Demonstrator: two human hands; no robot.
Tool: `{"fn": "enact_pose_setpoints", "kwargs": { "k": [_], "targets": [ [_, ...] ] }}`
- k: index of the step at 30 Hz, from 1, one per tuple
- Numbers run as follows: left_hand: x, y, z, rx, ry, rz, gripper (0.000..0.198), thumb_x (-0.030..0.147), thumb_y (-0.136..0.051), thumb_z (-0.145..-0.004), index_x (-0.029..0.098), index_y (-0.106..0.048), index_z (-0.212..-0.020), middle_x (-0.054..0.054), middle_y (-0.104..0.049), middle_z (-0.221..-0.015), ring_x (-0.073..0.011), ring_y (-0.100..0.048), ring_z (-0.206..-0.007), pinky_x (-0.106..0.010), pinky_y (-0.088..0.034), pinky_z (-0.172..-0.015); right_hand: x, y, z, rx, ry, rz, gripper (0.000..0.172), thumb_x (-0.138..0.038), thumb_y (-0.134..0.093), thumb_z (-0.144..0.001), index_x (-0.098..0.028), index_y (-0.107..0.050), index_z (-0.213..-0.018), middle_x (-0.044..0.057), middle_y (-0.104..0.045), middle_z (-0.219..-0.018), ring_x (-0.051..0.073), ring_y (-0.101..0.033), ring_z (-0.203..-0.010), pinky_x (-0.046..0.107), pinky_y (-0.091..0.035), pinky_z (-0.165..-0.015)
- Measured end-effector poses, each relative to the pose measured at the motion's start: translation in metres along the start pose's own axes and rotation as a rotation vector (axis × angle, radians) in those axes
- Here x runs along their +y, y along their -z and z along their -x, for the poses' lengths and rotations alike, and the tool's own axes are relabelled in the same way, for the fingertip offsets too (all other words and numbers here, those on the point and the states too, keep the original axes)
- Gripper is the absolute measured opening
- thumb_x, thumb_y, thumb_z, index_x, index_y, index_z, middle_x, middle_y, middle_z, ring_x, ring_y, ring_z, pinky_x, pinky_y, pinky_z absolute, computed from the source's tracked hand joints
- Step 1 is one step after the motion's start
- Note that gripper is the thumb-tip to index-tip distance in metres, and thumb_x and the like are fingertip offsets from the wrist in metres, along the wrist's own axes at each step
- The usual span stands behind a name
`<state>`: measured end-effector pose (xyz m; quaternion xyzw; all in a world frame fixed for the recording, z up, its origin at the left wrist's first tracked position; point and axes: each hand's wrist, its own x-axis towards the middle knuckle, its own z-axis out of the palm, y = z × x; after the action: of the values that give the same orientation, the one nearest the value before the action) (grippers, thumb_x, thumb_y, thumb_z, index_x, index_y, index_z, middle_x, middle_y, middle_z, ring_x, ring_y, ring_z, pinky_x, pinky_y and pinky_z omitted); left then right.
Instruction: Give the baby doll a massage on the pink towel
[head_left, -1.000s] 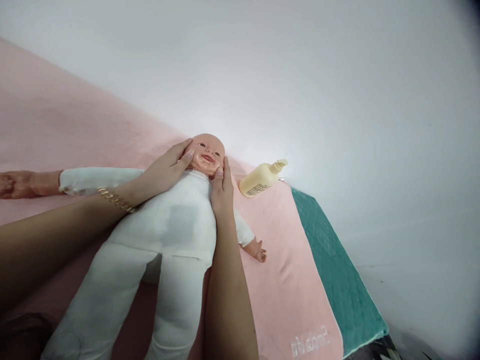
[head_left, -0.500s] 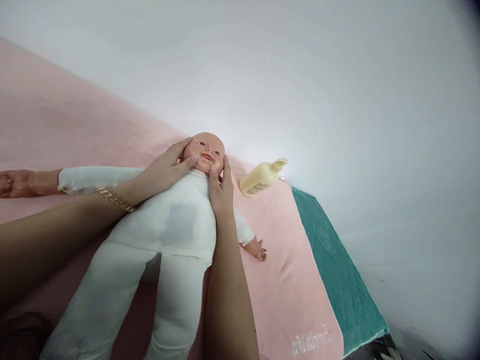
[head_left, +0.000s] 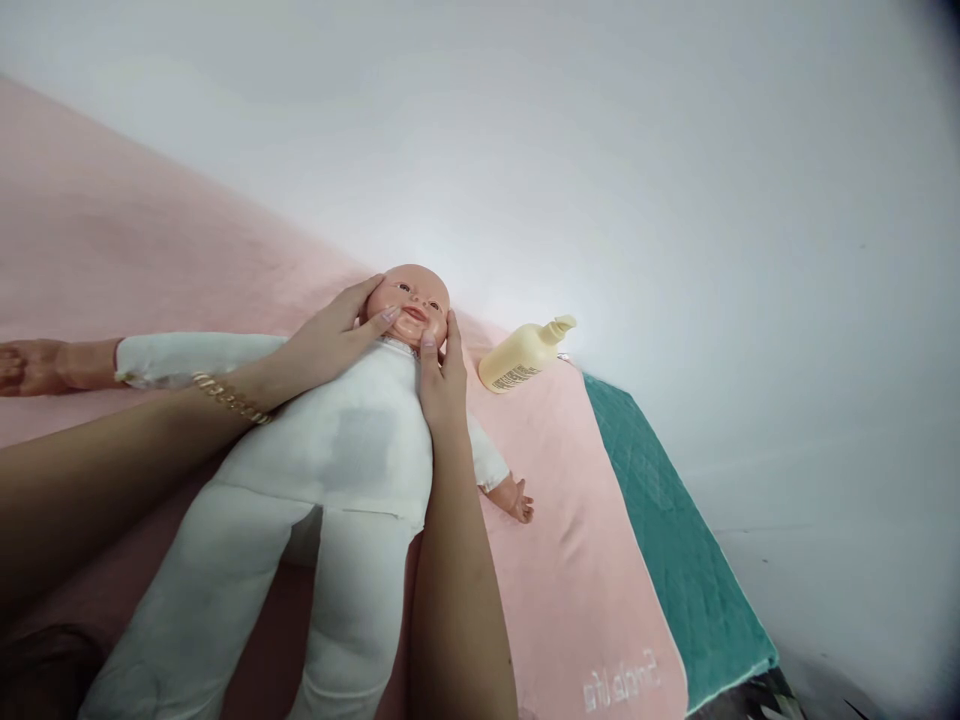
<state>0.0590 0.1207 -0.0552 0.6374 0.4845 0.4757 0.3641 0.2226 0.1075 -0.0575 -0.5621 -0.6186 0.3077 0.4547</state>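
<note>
A baby doll (head_left: 322, 460) with a white cloth body lies on its back, its arms spread to either side. My left hand (head_left: 339, 328), with a gold bracelet at the wrist, cups one side of the doll's head, thumb resting on the cheek near the mouth. The other side of the head is held by my right hand (head_left: 445, 385), its thumb at the chin and its fingers along the jaw. My fingertips are partly hidden behind the head. My right forearm lies along the doll's side.
A pale yellow pump bottle (head_left: 517, 357) stands right of the doll's head on a pink cloth (head_left: 577, 560). A green quilted cover (head_left: 675, 540) shows beyond the cloth's right edge. Behind rises a white wall (head_left: 637, 180).
</note>
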Motion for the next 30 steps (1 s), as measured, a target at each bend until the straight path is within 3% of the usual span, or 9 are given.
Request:
{"fn": "enact_pose_setpoints", "kwargs": {
  "k": [30],
  "targets": [
    [0.0027,0.0002,0.0004,-0.001,0.034,-0.047,0.071,0.055,-0.047,-0.095,0.016,-0.036,-0.154,-0.010,-0.039,-0.158,-0.0314,-0.039,-0.142,-0.045,-0.030,-0.120,-0.0018,0.0003,0.0010,0.001,-0.010,-0.003,0.071,-0.060,-0.046,-0.095,-0.026,-0.030,-0.156,0.004,-0.037,-0.160,0.024,-0.039,-0.146,0.046,-0.034,-0.120]
  ]
}}
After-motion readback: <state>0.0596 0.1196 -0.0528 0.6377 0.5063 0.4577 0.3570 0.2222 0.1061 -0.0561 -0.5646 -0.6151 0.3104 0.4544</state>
